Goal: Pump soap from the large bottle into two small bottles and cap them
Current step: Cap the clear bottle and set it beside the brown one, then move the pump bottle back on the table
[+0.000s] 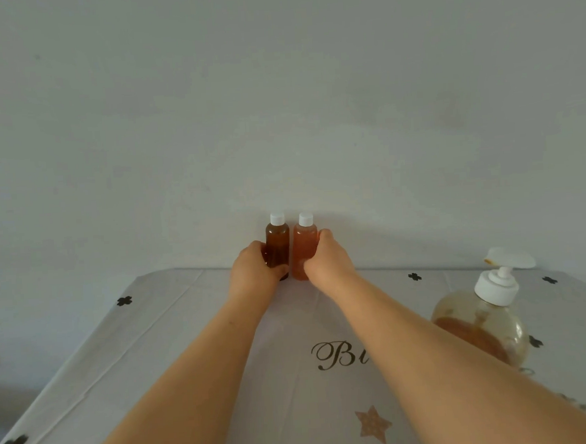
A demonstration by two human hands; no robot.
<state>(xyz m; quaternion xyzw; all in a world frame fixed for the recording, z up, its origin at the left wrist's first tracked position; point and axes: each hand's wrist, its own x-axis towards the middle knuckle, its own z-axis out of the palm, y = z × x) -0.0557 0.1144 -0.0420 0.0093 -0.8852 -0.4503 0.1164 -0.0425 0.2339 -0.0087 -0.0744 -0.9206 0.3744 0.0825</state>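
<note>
Two small bottles stand upright side by side at the far edge of the table, against the wall. The left one, a dark amber bottle, has a white cap; my left hand grips its lower body. The right one, a lighter orange bottle, also wears a white cap, and my right hand grips it from the right side. The large clear pump bottle, with a white pump head and amber soap low inside, stands at the right, beside my right forearm.
The table carries a white cloth with black crosses, script lettering and a brown star. A plain white wall rises directly behind the small bottles. The table's left edge slants away towards a darker floor.
</note>
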